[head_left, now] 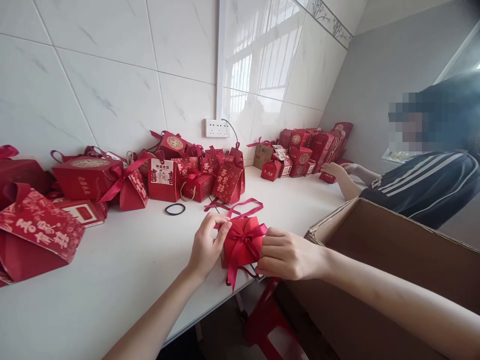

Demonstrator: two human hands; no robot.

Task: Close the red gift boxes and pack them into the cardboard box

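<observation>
A small red gift box (242, 245) with a red satin ribbon (247, 235) tied across it sits at the front edge of the white counter (112, 280). My left hand (207, 245) pinches the ribbon at the box's upper left corner. My right hand (287, 254) grips the box's right side with curled fingers. Ribbon tails hang down over the counter edge, and a loop of ribbon rises behind the box.
Several red gift boxes and bags (165, 175) stand along the tiled wall, more at the far corner (303, 150). A black hair tie (175, 209) lies on the counter. An open cardboard box (390, 270) stands at right. Another person's hand (333, 171) reaches toward the far boxes. A red stool (268, 320) is below.
</observation>
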